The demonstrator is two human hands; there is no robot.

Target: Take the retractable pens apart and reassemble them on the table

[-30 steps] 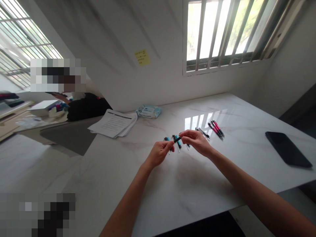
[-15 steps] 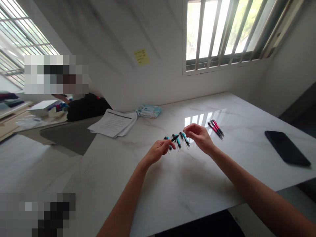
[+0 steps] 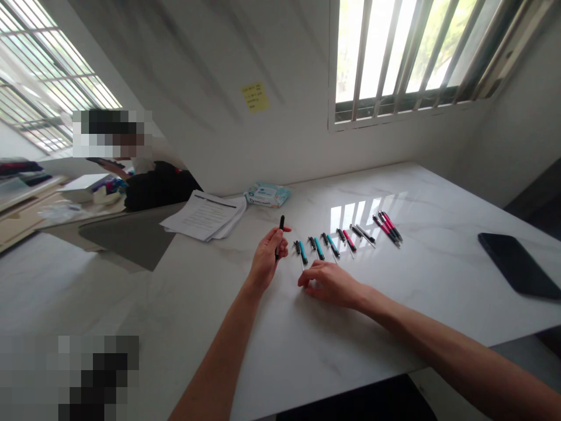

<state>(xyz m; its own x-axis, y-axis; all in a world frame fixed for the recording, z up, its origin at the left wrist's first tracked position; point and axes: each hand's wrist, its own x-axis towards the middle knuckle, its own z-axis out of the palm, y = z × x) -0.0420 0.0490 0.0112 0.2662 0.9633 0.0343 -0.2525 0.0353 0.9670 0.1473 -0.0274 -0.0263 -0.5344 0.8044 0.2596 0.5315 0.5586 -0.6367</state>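
My left hand (image 3: 268, 254) is closed round a slim black pen (image 3: 281, 222), which stands nearly upright with its upper end above the fingers. My right hand (image 3: 328, 283) rests low over the table, its fingers bent and thumb close by; whether anything is between them is hidden. Just beyond those fingertips lies a taken-apart blue pen (image 3: 302, 251) with a thin pale refill beside it. To the right, in a row, are more pens in parts: two blue ones (image 3: 318, 248), a red one (image 3: 349, 240) and a black-and-clear one (image 3: 364, 234).
Several whole red and black pens (image 3: 387, 227) lie together at the right. A dark tablet or phone (image 3: 517, 263) is near the right edge. Papers (image 3: 204, 216) and a pack of wipes (image 3: 268, 195) stand at the back left. Another person (image 3: 149, 181) sits beyond a grey panel (image 3: 127, 234).
My right hand has come down and left, from above the row to its near side. The black pen in my left hand has turned from slanted to nearly upright. The view has shifted slightly.
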